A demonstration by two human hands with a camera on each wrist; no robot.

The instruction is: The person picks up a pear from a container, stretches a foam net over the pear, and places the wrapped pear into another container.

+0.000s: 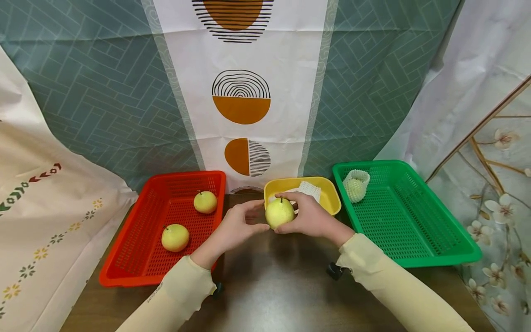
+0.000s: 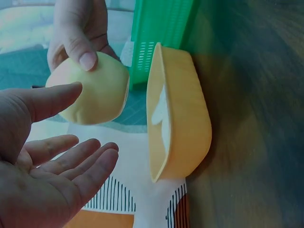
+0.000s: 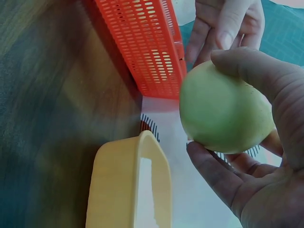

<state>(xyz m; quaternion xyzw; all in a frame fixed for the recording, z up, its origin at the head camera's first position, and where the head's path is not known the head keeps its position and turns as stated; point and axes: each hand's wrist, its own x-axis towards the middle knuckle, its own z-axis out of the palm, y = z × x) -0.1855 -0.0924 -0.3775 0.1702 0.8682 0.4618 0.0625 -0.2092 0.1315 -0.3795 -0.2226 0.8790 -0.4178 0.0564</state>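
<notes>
A yellow-green pear (image 1: 280, 213) with a short dark stem is held up in front of the yellow basket. My right hand (image 1: 309, 216) grips it between thumb and fingers, as the right wrist view shows the pear (image 3: 225, 107) against that palm. On the pear's other side, my left hand (image 1: 238, 226) has its fingers spread and extended. In the left wrist view this left hand (image 2: 57, 161) holds nothing, its thumb overlapping the pear (image 2: 95, 90). White foam netting (image 1: 310, 190) lies inside the yellow basket (image 1: 329, 196).
On the left, a red basket (image 1: 155, 279) holds two pears (image 1: 175, 238). At the right, a green basket (image 1: 419, 263) has one pear in a white foam net (image 1: 356, 185) in its far left corner. A patterned cloth (image 1: 286, 115) hangs behind the dark wooden table (image 1: 274, 295).
</notes>
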